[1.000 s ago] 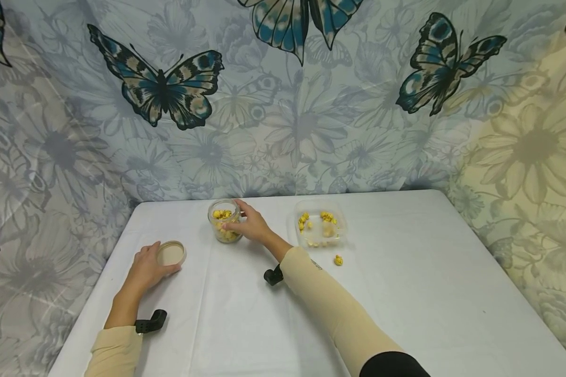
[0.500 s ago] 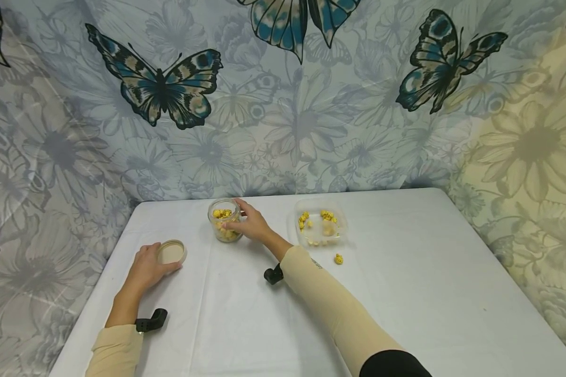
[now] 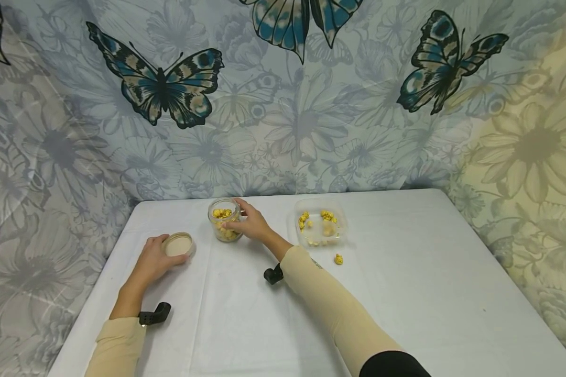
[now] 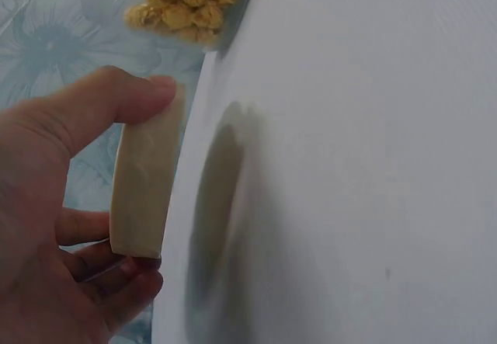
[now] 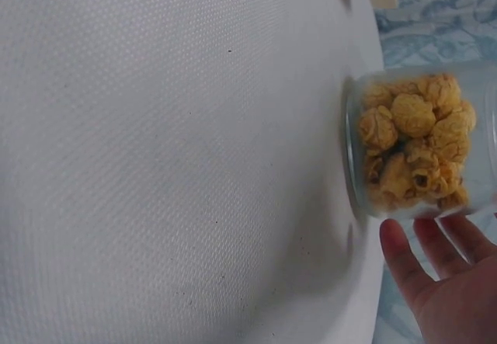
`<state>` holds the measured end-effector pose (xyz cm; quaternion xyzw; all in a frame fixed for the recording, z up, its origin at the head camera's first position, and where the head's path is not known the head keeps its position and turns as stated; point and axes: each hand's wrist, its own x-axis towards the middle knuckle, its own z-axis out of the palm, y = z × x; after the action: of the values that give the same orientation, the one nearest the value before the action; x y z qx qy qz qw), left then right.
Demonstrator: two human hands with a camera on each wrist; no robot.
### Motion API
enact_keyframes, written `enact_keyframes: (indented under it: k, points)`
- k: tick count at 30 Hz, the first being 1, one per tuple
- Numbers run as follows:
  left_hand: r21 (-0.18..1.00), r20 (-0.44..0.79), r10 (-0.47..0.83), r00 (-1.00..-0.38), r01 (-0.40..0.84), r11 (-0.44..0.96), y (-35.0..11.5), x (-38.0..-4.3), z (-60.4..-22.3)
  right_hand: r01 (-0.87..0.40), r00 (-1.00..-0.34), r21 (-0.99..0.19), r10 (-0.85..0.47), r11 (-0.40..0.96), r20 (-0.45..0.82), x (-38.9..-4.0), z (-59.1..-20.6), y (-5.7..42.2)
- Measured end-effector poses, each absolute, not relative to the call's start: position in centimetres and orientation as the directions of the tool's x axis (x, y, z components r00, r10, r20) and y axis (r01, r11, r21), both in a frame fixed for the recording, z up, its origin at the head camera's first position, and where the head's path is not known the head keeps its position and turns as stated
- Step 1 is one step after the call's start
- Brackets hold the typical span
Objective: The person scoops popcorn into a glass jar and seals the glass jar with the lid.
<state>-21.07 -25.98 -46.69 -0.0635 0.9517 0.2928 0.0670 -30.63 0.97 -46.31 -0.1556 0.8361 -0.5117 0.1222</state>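
A beige round lid (image 3: 178, 244) is held on edge-side grip by my left hand (image 3: 152, 262), thumb on one side and fingers on the other. In the left wrist view the lid (image 4: 146, 185) is raised above the table, its shadow lying apart from it. My right hand (image 3: 251, 224) grips the right side of an uncapped glass jar (image 3: 226, 233) standing near the table's back edge. Yellow popcorn (image 5: 415, 138) fills much of the jar. In the right wrist view, fingertips of the right hand (image 5: 458, 290) lie along the glass.
Right of the jar, a clear plastic tray (image 3: 341, 238) holds several popcorn pieces. One loose popcorn piece (image 3: 338, 259) lies in front of it on the white table (image 3: 429, 293). A butterfly-patterned cloth (image 3: 302, 131) hangs behind the table.
My left hand has lifted the lid off the table and moved it slightly right and away from me, toward the jar. The right hand and jar have stayed put.
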Motion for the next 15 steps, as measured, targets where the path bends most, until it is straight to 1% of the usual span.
enact_keyframes:
  k: [15]
  points:
    - [0.571, -0.077, -0.014, -0.997, -0.056, 0.819, -23.3, -23.1, -44.2, -0.141, -0.919, -0.9, -0.394, 0.412, -0.036, -30.6, -46.3, 0.9]
